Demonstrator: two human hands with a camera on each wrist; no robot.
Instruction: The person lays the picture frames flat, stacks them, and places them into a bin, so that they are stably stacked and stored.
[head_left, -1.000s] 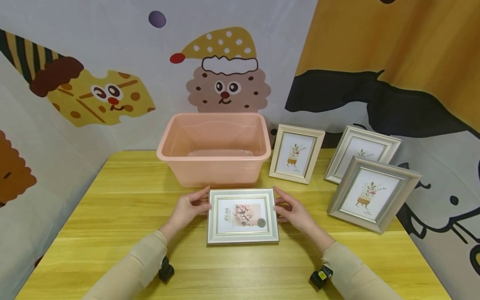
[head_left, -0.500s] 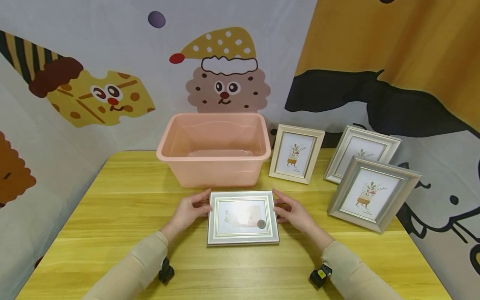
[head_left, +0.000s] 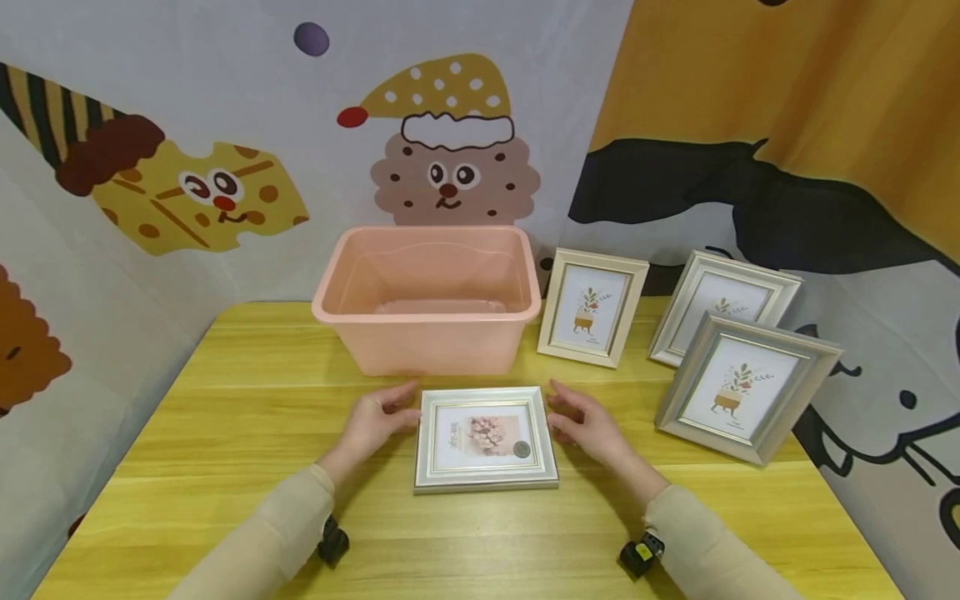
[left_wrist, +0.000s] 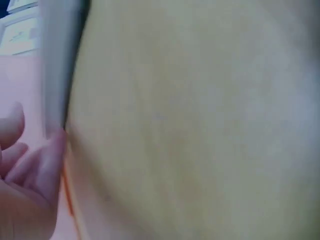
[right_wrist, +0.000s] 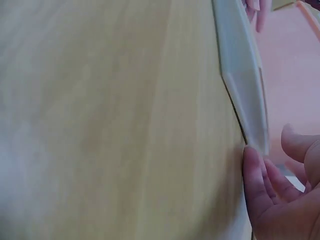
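A silver-white picture frame [head_left: 486, 482] lies on the wooden table, holding a print of pink flowers with a round grey mark. Beside its left edge is my left hand [head_left: 375, 421], thumb and fingers relaxed and spread. My right hand [head_left: 585, 421] stands at the opposite side with a small gap to the frame in the head view. In the left wrist view, a fingertip of the left hand [left_wrist: 32, 195] is right at the end of the frame [left_wrist: 56, 70]. The right wrist view has fingertips of the right hand [right_wrist: 280, 205] close by the frame's corner [right_wrist: 245, 85].
Behind the picture frame stands a pink plastic bin [head_left: 435, 346]. A cream frame [head_left: 551, 308] stands right of it. Farther right are a light silver frame [head_left: 675, 321] and, overlapping it, a darker silver frame [head_left: 795, 400]. A cartoon-printed cloth [head_left: 262, 67] hangs behind the table [head_left: 247, 400].
The far edge of the picture frame has come down and towards me, and the frame now lies flat. The fingers have loosened from its sides, the right hand drawing slightly away.
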